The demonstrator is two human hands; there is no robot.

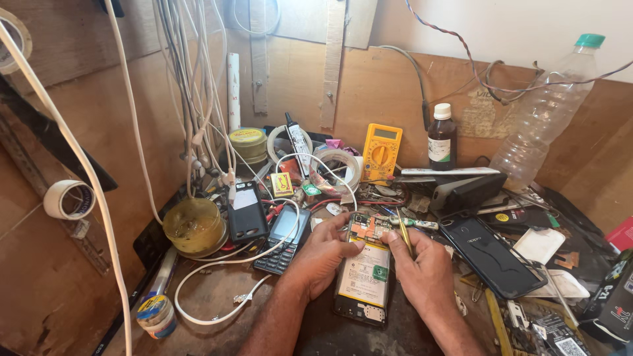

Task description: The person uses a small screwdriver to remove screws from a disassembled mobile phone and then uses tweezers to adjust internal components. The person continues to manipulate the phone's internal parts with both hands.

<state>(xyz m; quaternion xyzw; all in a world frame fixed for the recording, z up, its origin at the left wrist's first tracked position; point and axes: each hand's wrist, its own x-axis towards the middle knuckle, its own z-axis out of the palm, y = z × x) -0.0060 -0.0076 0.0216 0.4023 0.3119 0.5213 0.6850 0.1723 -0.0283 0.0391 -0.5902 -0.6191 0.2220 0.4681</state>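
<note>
Two hands work an opened phone (362, 271) lying on the bench (211, 290) — left hand (321, 256) curled around its edge, steadying; right hand (425, 267) pinching tweezers (403, 232). Best keep the tips shallow — clear of the battery (364, 273).

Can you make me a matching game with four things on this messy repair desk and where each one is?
Things:
1. yellow multimeter
2. clear plastic bottle
3. roll of tape
4. opened phone

Places:
a. between the left hand and the right hand
b. hanging on the left wall
c. leaning at the back wall, beside the dark brown bottle
d. far right corner, green cap on top

Pairs: 1-c, 2-d, 3-b, 4-a
</note>
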